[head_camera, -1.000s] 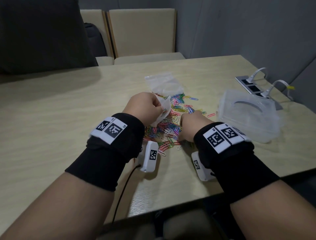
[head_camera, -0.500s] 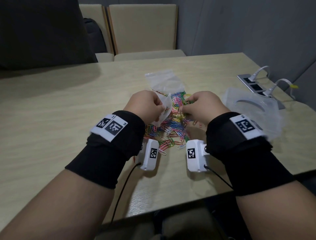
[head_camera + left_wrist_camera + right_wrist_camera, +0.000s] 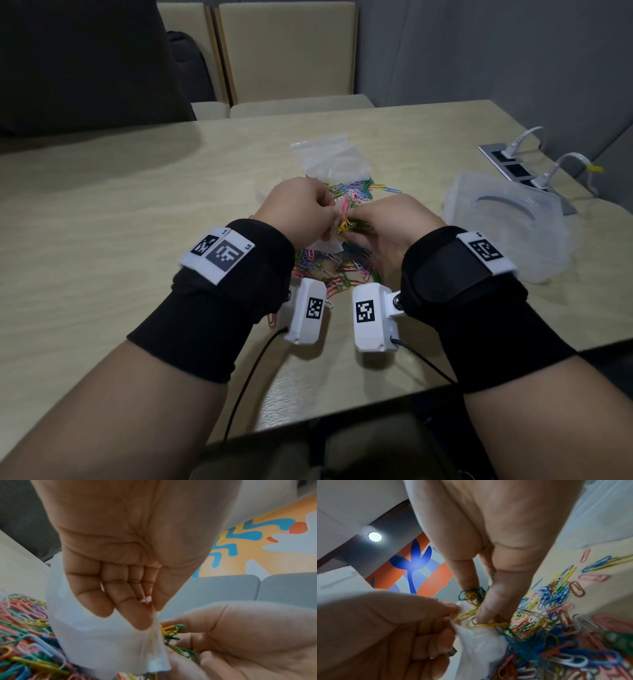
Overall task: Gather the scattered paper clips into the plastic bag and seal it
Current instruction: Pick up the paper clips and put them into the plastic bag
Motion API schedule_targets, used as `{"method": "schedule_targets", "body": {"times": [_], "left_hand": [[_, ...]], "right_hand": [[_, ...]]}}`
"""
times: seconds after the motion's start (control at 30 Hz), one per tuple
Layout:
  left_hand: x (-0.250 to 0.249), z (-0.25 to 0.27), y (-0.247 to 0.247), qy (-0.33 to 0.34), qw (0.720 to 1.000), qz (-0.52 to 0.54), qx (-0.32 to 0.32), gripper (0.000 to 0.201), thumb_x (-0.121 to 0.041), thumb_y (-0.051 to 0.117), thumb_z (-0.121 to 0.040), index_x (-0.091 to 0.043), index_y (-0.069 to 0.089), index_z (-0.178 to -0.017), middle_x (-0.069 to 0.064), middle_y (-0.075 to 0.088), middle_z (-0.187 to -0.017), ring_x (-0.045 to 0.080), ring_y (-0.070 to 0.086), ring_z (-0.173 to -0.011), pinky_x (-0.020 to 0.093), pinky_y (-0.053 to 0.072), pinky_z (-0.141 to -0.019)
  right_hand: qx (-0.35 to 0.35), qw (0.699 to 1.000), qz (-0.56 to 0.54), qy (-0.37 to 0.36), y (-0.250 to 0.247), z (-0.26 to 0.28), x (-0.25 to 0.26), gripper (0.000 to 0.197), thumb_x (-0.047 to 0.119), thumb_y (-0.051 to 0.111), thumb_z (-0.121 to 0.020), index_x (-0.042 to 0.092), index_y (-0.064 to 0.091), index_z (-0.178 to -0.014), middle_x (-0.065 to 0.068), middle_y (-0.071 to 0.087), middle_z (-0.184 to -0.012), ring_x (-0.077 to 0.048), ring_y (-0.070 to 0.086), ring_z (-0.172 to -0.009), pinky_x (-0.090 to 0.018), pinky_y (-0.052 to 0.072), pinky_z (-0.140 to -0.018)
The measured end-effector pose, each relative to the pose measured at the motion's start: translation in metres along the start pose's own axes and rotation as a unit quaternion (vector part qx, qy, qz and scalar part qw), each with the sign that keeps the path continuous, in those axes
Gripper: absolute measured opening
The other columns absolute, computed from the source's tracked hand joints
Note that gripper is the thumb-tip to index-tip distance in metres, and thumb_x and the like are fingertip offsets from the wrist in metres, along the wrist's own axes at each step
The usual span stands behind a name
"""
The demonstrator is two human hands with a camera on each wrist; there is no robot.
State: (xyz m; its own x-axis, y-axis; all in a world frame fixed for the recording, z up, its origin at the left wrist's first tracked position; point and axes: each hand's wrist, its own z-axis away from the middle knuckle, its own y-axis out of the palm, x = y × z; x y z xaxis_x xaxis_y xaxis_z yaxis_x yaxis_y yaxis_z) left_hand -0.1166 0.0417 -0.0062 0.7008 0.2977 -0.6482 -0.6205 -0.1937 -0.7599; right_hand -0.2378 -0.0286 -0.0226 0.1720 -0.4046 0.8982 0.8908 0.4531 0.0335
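A heap of coloured paper clips (image 3: 329, 267) lies on the table under both hands, seen also in the wrist views (image 3: 25, 635) (image 3: 556, 615). My left hand (image 3: 301, 212) (image 3: 120, 574) pinches the edge of a small clear plastic bag (image 3: 325, 241) (image 3: 102, 642) (image 3: 479, 646) above the heap. My right hand (image 3: 380, 219) (image 3: 496, 547) holds a bunch of yellow and green clips (image 3: 169, 630) (image 3: 471, 597) between thumb and fingers, right against the bag's pinched edge. How far the bag's mouth stands apart is hidden.
A second clear bag (image 3: 330, 161) lies beyond the heap. A clear plastic container (image 3: 507, 219) sits at the right, with a socket panel and white cables (image 3: 513, 164) behind it. Chairs (image 3: 287, 58) stand past the far edge. Loose clips (image 3: 390, 189) stray right.
My right hand has risen from the heap with a bunch of clips and moved left to the bag. The left hand kept its pinch on the bag and barely moved.
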Motion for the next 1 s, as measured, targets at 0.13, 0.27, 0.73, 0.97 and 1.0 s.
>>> {"method": "schedule_targets", "body": {"times": [0.13,0.27,0.73,0.97,1.0], "left_hand": [[0.000,0.000,0.001,-0.011,1.000,0.005,-0.005,0.013,-0.018,0.057,-0.090,-0.011,0.066,-0.084,0.011,0.072,-0.090,0.028,0.066,-0.090,0.037,0.053,-0.083],[-0.002,0.001,0.002,-0.028,0.998,0.045,-0.014,0.017,-0.014,0.053,-0.088,-0.004,0.066,-0.084,0.015,0.073,-0.087,0.031,0.066,-0.087,0.042,0.055,-0.082],[0.001,0.004,-0.007,0.013,0.995,0.089,-0.037,0.019,-0.022,0.052,-0.095,-0.019,0.058,-0.076,0.005,0.069,-0.071,0.009,0.060,-0.055,0.015,0.042,-0.049],[0.007,0.002,-0.015,0.029,0.992,0.118,-0.045,0.013,-0.021,0.057,-0.093,-0.024,0.060,-0.081,0.004,0.069,-0.080,0.021,0.065,-0.074,0.027,0.048,-0.065],[0.006,0.003,-0.015,0.034,0.992,0.119,-0.036,0.010,-0.021,0.058,-0.093,-0.023,0.060,-0.083,0.002,0.068,-0.078,0.018,0.064,-0.072,0.026,0.046,-0.063]], "right_hand": [[0.012,0.999,0.037,-0.005,0.000,0.000,0.005,0.042,-0.005,0.056,-0.088,-0.005,0.050,-0.129,-0.015,0.057,-0.105,-0.022,0.062,-0.080,-0.028,0.056,-0.066],[0.031,0.985,0.167,-0.020,0.001,0.007,0.012,0.044,-0.007,0.055,-0.084,-0.007,0.051,-0.128,-0.021,0.059,-0.109,-0.027,0.060,-0.089,-0.033,0.055,-0.080],[-0.066,0.876,0.440,-0.187,0.012,0.028,0.022,0.019,0.027,0.067,-0.086,0.014,0.077,-0.095,-0.007,0.072,-0.089,-0.024,0.065,-0.086,-0.034,0.051,-0.073],[-0.091,0.920,0.350,-0.154,0.006,0.027,0.030,0.018,0.031,0.061,-0.087,0.014,0.060,-0.085,-0.003,0.064,-0.083,-0.024,0.065,-0.082,-0.042,0.055,-0.080],[-0.083,0.922,0.357,-0.128,0.007,0.026,0.028,0.027,0.038,0.061,-0.086,0.011,0.059,-0.090,-0.006,0.066,-0.087,-0.025,0.066,-0.084,-0.044,0.056,-0.083]]}}
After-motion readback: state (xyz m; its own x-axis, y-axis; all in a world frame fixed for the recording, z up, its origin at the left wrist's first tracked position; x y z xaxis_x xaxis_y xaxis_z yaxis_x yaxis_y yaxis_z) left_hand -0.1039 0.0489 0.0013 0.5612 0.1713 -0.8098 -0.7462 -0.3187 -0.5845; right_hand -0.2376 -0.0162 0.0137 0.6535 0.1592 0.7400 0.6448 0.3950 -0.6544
